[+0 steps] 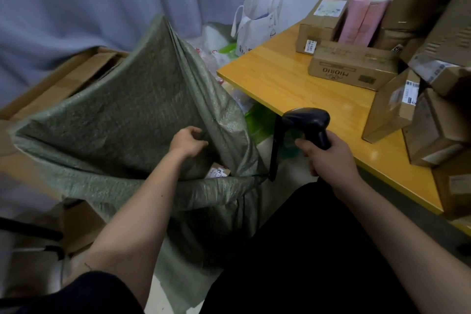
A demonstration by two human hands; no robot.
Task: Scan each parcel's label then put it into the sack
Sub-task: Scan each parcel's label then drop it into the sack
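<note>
From the head camera, a large green woven plastic sack (132,99) stands open on the floor to the left of a yellow-topped wooden table (288,79), its far wall pulled up into a tall peak. The left hand (190,141) reaches into the sack's mouth with its fingers curled onto a fold of the inner wall, pinching the fabric there. Just below that hand, deep in the opening, a small brown cardboard parcel with a white label (218,172) lies inside the sack, only partly showing.

The right hand (331,158) is closed tight around the grip of a black handheld barcode scanner (309,125), whose head points left, towards the sack, over the table's near corner. A black table leg (276,148) runs down just beside the scanner.

On the table, well apart from both hands, sit the waiting parcels: a flat brown carton printed with upside-down lettering (353,66), a taller brown carton with a white label on its lid (323,23) behind it, two pink boxes standing on end (363,16) touching that carton, and a tilted brown box with a white barcode label (393,107) leaning against a stack of further cartons at the right edge.

Beyond the table's far corner a white tote bag (257,23) stands against the wall, with crumpled clear plastic near it. An open cardboard box (63,76) sits behind the sack on the left
</note>
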